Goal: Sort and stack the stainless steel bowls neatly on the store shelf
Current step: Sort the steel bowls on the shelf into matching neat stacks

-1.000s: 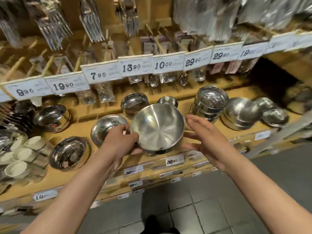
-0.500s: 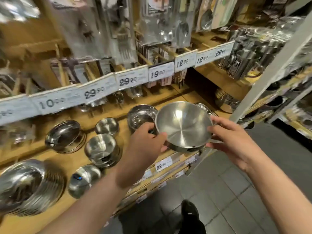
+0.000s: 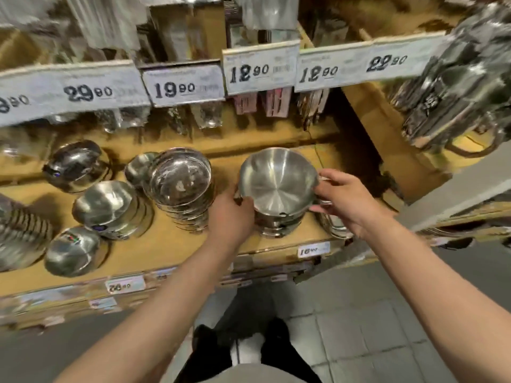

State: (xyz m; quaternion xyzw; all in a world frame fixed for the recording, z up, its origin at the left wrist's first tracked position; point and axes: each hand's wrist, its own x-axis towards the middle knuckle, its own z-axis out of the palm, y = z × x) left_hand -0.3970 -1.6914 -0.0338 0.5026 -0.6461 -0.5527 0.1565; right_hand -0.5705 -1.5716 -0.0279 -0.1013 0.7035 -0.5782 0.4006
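A matte stainless steel bowl (image 3: 278, 181) with small side handles sits tilted on top of a short stack of like bowls (image 3: 276, 223) on the wooden shelf (image 3: 171, 244). My left hand (image 3: 231, 214) grips its left rim and side. My right hand (image 3: 344, 194) holds the right handle between thumb and fingers. To the left stands a taller stack of shiny bowls (image 3: 181, 186). Further left lie several tilted shiny bowls (image 3: 103, 204), some stacked, some single.
Price tags (image 3: 182, 85) line the rail above, with hanging packaged utensils (image 3: 193, 37) overhead. A wooden divider (image 3: 387, 150) closes the shelf at the right, with metal baskets (image 3: 459, 92) beyond. Another steel stack (image 3: 330, 225) sits under my right wrist. Grey tiled floor lies below.
I have moved right along the shelf carrying the bowl in both hands, and it has come down from mid-air onto the stack at the shelf's right end.
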